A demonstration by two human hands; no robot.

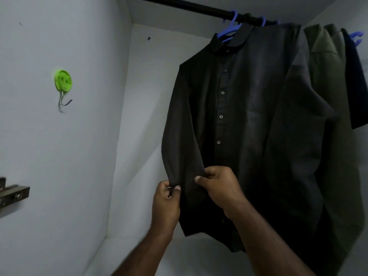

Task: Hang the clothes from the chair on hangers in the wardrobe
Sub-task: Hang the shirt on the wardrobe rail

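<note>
Nearest the camera, the left hand (166, 198) and right hand (218, 187) each pinch the lower end of the black shirt's (249, 120) sleeve (179, 136), fingers curled round the cloth. The shirt hangs on a blue hanger (229, 29) from the dark rail (199, 7) inside the wardrobe, front facing the person, collar up, its long axis running down from rail to hem. A hard tug on the sleeve could likely drag the shoulder off the hanger or swing it along the rail. Behind hangs an olive garment (326, 62).
</note>
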